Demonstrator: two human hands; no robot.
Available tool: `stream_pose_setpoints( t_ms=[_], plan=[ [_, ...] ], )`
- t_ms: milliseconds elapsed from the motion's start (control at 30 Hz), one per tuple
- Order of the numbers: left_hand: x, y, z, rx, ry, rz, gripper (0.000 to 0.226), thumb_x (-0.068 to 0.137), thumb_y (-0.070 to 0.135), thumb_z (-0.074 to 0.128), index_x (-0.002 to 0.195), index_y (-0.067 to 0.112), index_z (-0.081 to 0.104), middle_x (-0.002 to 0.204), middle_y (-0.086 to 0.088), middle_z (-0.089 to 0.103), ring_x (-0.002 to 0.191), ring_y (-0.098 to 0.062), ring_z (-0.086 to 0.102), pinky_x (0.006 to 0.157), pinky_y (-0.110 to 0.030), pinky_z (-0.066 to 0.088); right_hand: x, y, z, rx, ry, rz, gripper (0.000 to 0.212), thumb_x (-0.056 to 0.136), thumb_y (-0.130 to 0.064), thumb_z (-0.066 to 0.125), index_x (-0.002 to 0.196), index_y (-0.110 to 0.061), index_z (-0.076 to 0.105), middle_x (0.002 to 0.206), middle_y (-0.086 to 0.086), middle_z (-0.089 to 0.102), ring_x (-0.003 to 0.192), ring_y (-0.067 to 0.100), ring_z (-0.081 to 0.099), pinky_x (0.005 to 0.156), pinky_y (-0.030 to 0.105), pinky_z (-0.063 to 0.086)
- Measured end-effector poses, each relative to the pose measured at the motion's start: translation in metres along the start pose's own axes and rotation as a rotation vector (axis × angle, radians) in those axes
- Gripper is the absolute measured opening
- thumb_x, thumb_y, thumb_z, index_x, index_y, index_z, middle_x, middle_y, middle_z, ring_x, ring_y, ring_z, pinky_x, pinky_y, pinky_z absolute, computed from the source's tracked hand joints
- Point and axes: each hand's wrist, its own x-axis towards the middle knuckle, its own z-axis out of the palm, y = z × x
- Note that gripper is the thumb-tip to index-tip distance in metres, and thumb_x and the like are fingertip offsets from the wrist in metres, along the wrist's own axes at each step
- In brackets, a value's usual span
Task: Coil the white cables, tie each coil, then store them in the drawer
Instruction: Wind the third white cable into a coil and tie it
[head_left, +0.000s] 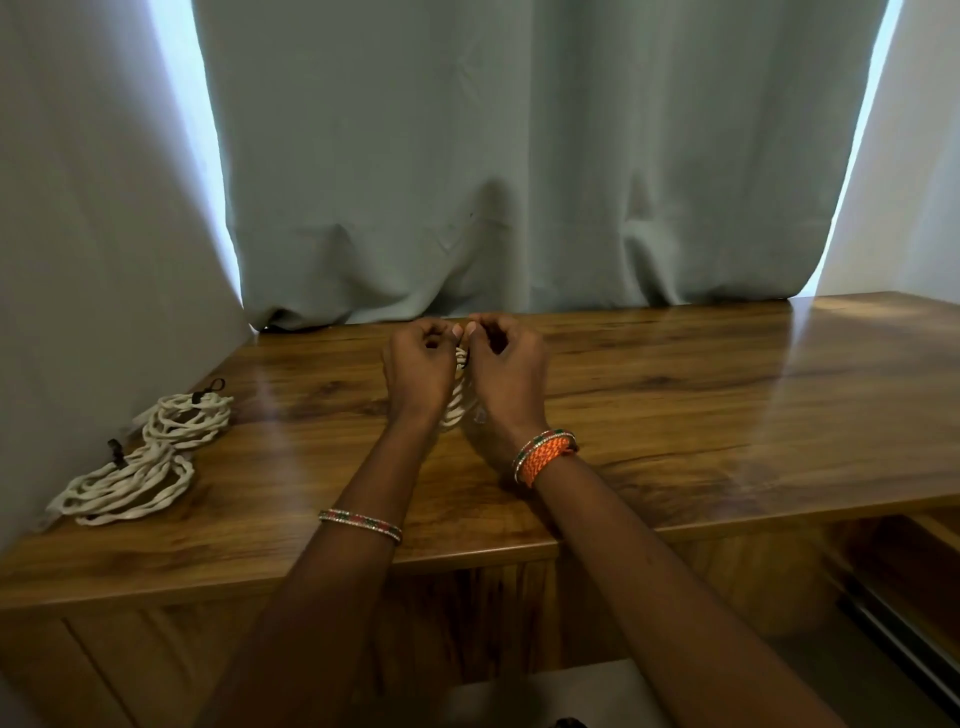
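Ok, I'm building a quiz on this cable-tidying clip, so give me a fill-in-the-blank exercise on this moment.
1. Both hands, the left hand and the right hand, hold one white ____ between them.
2. Two tied coils lie at the table's ____ end.
3. An orange band is on the ____ wrist.

Missing words: coil; left; right

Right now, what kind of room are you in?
Probably a room at home: a glossy brown wooden desk pushed against long grey-green fabric curtains covering a bright window, with coiled white rope-like cables lying on it.
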Motion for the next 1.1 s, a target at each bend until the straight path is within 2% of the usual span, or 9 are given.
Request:
stream_pose_setpoints(
  t_ms=[100, 300, 400, 500, 667, 767, 933, 1033, 1100],
  plan=[
    [-0.001, 0.001, -0.002, -0.025, -0.013, -0.031, 0.011, 0.087, 0.016, 0.063, 0.077, 0.014, 0.067, 0.069, -0.001, 0.066, 0.057, -0.012, 0.058, 0.055, -0.028, 0.045, 0.006, 0.004, -0.003, -0.037, -0.004, 0.024, 0.011, 0.087, -0.009, 0.062, 0.092, -0.007, 0.073, 0.082, 0.001, 0.071, 0.076, 0.007, 0.065, 0.069, 0.017, 0.052],
    [-0.002, 0.006, -0.003, -0.051, -0.044, -0.050, 0.023, 0.087, 0.015, 0.063, 0.066, 0.026, 0.061, 0.064, 0.004, 0.062, 0.055, -0.012, 0.055, 0.054, -0.029, 0.043, 0.012, 0.005, -0.008, 0.029, -0.009, 0.176, 0.011, 0.084, -0.008, 0.067, 0.094, -0.007, 0.070, 0.081, 0.001, 0.068, 0.077, 0.012, 0.066, 0.065, 0.017, 0.053],
    [-0.002, 0.006, -0.003, -0.030, -0.047, -0.044, 0.023, 0.087, 0.017, 0.064, 0.066, 0.025, 0.061, 0.064, 0.004, 0.062, 0.056, -0.012, 0.055, 0.058, -0.032, 0.044, 0.012, 0.004, -0.011, 0.035, -0.013, 0.184, 0.006, 0.084, -0.008, 0.068, 0.086, -0.013, 0.066, 0.077, -0.002, 0.066, 0.073, 0.009, 0.065, 0.062, 0.015, 0.053],
    [-0.003, 0.006, -0.004, 0.010, -0.075, 0.018, 0.018, 0.087, 0.015, 0.063, 0.070, 0.021, 0.064, 0.066, 0.006, 0.063, 0.063, -0.013, 0.059, 0.061, -0.031, 0.046, 0.012, 0.004, -0.012, 0.037, -0.042, 0.162, 0.009, 0.084, -0.007, 0.066, 0.080, -0.015, 0.066, 0.074, -0.004, 0.066, 0.071, 0.007, 0.064, 0.063, 0.014, 0.053],
    [-0.002, 0.004, -0.004, 0.079, -0.086, 0.110, 0.014, 0.087, 0.011, 0.062, 0.075, 0.016, 0.067, 0.068, 0.006, 0.063, 0.068, -0.005, 0.060, 0.064, -0.011, 0.044, 0.009, 0.004, -0.010, 0.048, -0.061, 0.147, 0.006, 0.086, -0.007, 0.065, 0.085, -0.012, 0.068, 0.078, 0.000, 0.069, 0.074, 0.009, 0.066, 0.064, 0.015, 0.053],
    [-0.002, 0.003, -0.005, 0.096, -0.069, 0.111, 0.012, 0.088, 0.012, 0.061, 0.079, 0.012, 0.069, 0.069, 0.007, 0.063, 0.070, -0.006, 0.060, 0.065, -0.014, 0.043, 0.006, 0.003, -0.010, 0.047, -0.061, 0.121, 0.008, 0.087, -0.007, 0.063, 0.084, -0.013, 0.067, 0.073, -0.006, 0.066, 0.068, 0.002, 0.063, 0.058, 0.009, 0.049],
    [-0.003, 0.004, -0.005, 0.109, -0.062, 0.115, 0.011, 0.088, 0.012, 0.061, 0.084, 0.009, 0.071, 0.073, 0.002, 0.066, 0.069, -0.003, 0.061, 0.065, -0.015, 0.046, 0.003, 0.003, -0.008, 0.027, -0.048, 0.084, 0.007, 0.087, -0.008, 0.064, 0.084, -0.013, 0.068, 0.072, -0.007, 0.065, 0.068, 0.000, 0.062, 0.061, 0.010, 0.050],
    [-0.004, 0.005, -0.005, 0.106, -0.061, 0.123, 0.011, 0.090, 0.011, 0.058, 0.088, 0.008, 0.069, 0.078, -0.002, 0.067, 0.073, -0.010, 0.063, 0.067, -0.022, 0.049, 0.003, 0.004, -0.008, -0.001, -0.061, 0.068, 0.008, 0.088, -0.008, 0.062, 0.088, -0.010, 0.070, 0.076, -0.004, 0.067, 0.073, 0.005, 0.064, 0.066, 0.016, 0.053],
    [-0.005, 0.007, -0.006, 0.109, -0.041, 0.142, 0.012, 0.091, 0.009, 0.055, 0.100, 0.010, 0.062, 0.080, -0.003, 0.067, 0.073, -0.010, 0.062, 0.066, -0.022, 0.049, 0.003, 0.005, -0.008, -0.024, -0.070, 0.063, 0.009, 0.089, -0.009, 0.061, 0.088, -0.011, 0.070, 0.079, -0.002, 0.068, 0.076, 0.009, 0.066, 0.068, 0.020, 0.054]
  ],
)
